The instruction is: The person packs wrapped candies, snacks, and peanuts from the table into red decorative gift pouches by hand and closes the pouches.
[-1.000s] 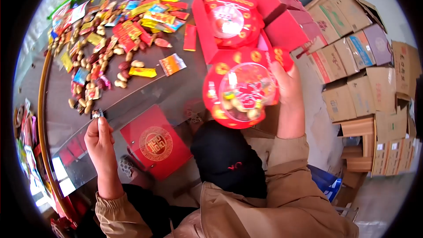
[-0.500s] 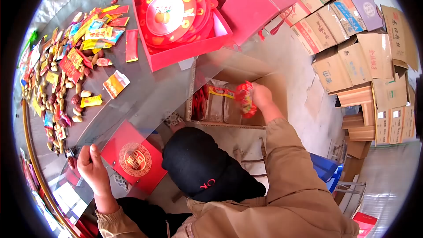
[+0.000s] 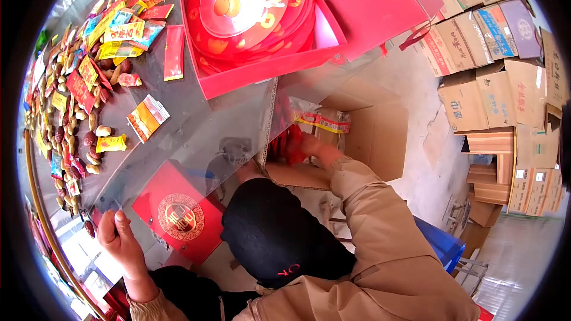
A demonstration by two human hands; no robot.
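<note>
My right hand (image 3: 310,145) reaches down into an open cardboard box (image 3: 380,131) beside the glass table. Its fingers are closed on a shiny red packet (image 3: 292,142) at the box's left side; the fingertips are partly hidden. More packaging, a red-and-yellow strip (image 3: 324,122), lies behind it in the box. My left hand (image 3: 122,238) is at the table edge with curled fingers and the thumb up; what it pinches, if anything, is too small to name. Close to it lies a red folder-like case (image 3: 181,214) with a round gold emblem, partly seen through the glass.
Wrapped snacks, peanuts and dates (image 3: 89,83) are heaped on the glass table (image 3: 196,137). A red box (image 3: 267,68) holds stacked round red cards (image 3: 238,6). Cardboard cartons (image 3: 458,44) stand piled at right. Black cloth with red letters (image 3: 279,226) covers the lower middle.
My right hand has moved left and lower into the cardboard box with a red packet. My left hand has shifted slightly down. The view has shifted a little.
</note>
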